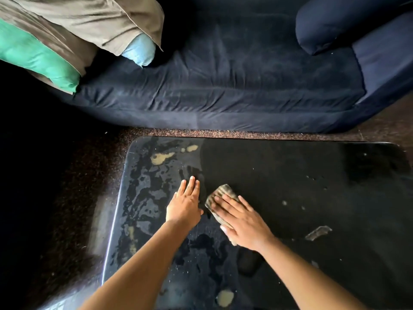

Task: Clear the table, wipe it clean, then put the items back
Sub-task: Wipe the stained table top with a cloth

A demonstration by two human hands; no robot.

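Observation:
A glossy black table point(290, 175) fills the lower part of the view. Its left half is wet and streaked, with pale smears near the far left corner and at the near edge. My right hand point(241, 222) presses flat on a folded striped tan cloth point(221, 193) near the middle of the table. My left hand point(185, 202) rests flat on the wet surface just left of the cloth, fingers together and stretched out, holding nothing. No items stand on the table.
A dark blue sofa point(223, 86) runs along the far side of the table, with a narrow strip of brown carpet point(223, 133) between them. Beige, green and light blue pillows point(67, 36) lie on its left end. A small wet smear point(318, 232) marks the table's right half.

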